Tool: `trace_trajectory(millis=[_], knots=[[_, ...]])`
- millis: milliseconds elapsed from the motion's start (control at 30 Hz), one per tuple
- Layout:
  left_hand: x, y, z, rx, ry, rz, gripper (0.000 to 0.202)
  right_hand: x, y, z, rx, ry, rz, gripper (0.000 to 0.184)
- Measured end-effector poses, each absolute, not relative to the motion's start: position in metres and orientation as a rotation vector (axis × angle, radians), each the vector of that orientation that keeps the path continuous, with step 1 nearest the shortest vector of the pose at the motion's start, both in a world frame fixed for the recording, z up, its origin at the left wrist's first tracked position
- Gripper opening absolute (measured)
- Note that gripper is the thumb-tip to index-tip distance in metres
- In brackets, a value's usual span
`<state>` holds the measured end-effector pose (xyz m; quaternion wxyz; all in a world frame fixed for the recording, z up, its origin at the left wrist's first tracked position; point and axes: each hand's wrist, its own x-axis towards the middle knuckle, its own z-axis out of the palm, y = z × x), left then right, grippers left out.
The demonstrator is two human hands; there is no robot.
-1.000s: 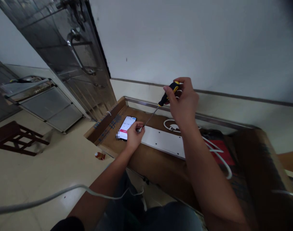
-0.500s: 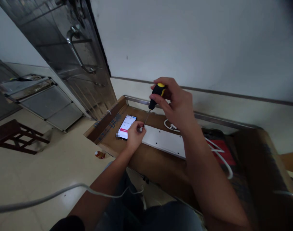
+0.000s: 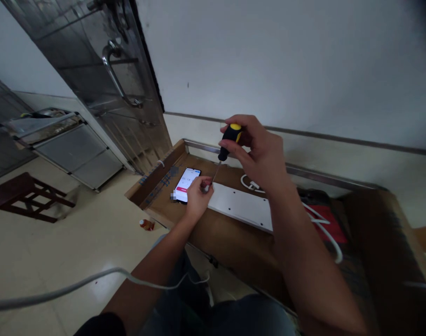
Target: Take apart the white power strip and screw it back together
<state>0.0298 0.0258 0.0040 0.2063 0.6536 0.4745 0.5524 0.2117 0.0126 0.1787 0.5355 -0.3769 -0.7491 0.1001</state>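
Note:
My right hand (image 3: pixel 264 151) is closed around the black and yellow handle of a screwdriver (image 3: pixel 230 137), which slants down to the left. The thin shaft ends at the fingertips of my left hand (image 3: pixel 198 198). Those fingers are pinched together at the left end of a long white bar (image 3: pixel 243 205), which looks like the back of a power strip with several dark screw holes. The screwdriver's tip, and whatever small thing the left fingers pinch, cannot be made out. Just left of that hand lies a lit phone (image 3: pixel 189 177) with a timer on its screen.
A cardboard-lined tray (image 3: pixel 230 233) with raised sides bears these things. White cable (image 3: pixel 334 245) and a red item (image 3: pixel 334 228) lie at its right. A loose cord (image 3: pixel 94 276) crosses in front of my left forearm. A stool (image 3: pixel 22 193) and a small bottle (image 3: pixel 147 225) are on the floor.
The whole view has shifted slightly, so everything appears a little further right. Both hands keep the same grips, with the screwdriver at the same end of the white bar.

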Motion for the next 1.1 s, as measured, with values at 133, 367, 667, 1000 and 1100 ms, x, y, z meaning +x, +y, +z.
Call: trace_trajectory(millis=[133,367,667,1000,1100], knots=[[0.030,0.028,0.002,1.789,1.285,1.569,0.029,0.210,0.013,0.178,-0.934,-1.776,0.241,0.044],[0.030,0.030,-0.003,1.745,1.235,1.579,0.030,0.208,0.013,0.178,-0.995,-1.749,0.190,0.045],[0.029,0.034,-0.007,1.732,1.241,1.578,0.034,0.207,0.016,0.176,-1.018,-1.699,0.176,0.046],[0.030,0.033,-0.008,1.779,1.261,1.524,0.029,0.207,0.016,0.176,-1.041,-1.626,0.185,0.046],[0.030,0.033,-0.008,1.788,1.264,1.500,0.030,0.207,0.017,0.176,-1.032,-1.613,0.202,0.047]])
